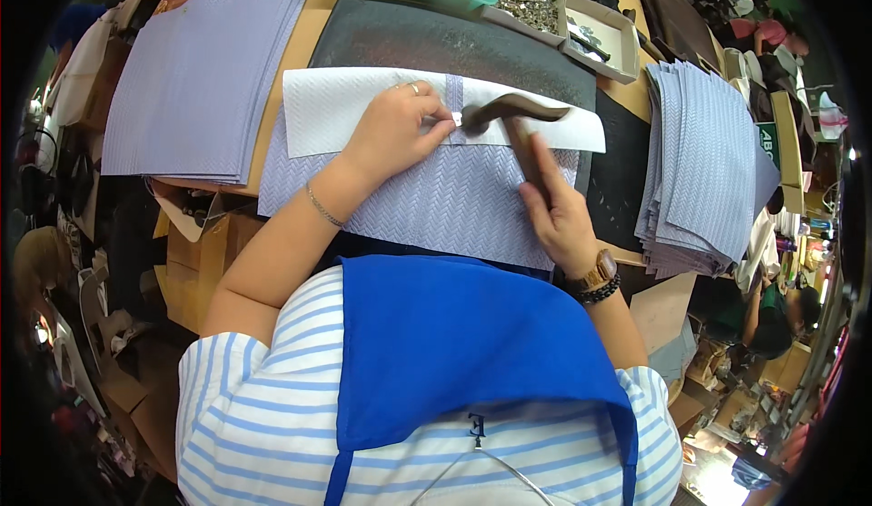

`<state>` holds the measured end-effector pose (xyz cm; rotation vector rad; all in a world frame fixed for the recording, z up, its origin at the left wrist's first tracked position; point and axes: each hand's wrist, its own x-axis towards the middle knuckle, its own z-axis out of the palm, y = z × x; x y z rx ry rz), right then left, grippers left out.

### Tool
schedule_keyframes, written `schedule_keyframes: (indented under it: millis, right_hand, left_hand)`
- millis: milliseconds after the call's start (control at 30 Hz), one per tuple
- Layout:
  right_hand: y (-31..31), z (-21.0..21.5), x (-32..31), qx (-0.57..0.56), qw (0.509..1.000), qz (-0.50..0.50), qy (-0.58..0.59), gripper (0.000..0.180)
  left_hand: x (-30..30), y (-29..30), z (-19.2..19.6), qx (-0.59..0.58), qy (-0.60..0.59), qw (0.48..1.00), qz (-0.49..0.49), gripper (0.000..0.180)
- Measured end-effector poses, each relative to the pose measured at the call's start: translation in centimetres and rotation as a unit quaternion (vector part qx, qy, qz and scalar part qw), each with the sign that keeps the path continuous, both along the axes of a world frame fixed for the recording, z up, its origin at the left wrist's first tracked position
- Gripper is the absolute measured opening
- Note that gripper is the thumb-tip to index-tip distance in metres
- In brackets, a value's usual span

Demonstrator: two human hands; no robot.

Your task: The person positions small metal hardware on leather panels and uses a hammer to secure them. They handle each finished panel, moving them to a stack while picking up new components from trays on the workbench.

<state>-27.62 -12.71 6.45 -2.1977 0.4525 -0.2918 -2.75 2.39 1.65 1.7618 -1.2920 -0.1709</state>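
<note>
L hand (400, 126) upper ctr, angled up-right, thumb + index pinched on white bit (457, 119) over panel (427, 193), mid-frame; R hand (559, 220) right of ctr, angled up-left, clamped on hammer (515, 108), head by bit

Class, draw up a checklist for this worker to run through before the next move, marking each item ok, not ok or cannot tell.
1. Right hand grips the hammer by its handle: ok.
2. Left hand well away from the hammer: not ok, close beside it.
3. Small pale piece pinched in the left hand: ok.
4. That piece properly seated: cannot tell, too small.
5. Lilac stack at right apart from the work: ok.
</note>
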Motion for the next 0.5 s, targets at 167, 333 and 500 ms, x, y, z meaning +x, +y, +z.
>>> schedule_keyframes:
  millis: [167, 333, 500]
  right_hand:
    - [-0.6, 0.3, 0.5, -0.054, 0.997, 0.027, -0.055, 0.07]
    - [-0.3, 1.3, 1.3, -0.032, 0.998, 0.034, 0.043, 0.071]
    - [-0.6, 1.5, 1.0, -0.089, 0.993, 0.071, 0.02, 0.069]
  left_hand:
    - [0.1, 0.1, 0.0, 0.005, -0.014, 1.0, 0.0, 0.011]
    - [0.3, 0.3, -0.2, 0.006, 0.004, 1.0, -0.003, 0.01]
    - [0.2, 0.1, -0.4, -0.009, -0.002, 1.0, -0.001, 0.014]
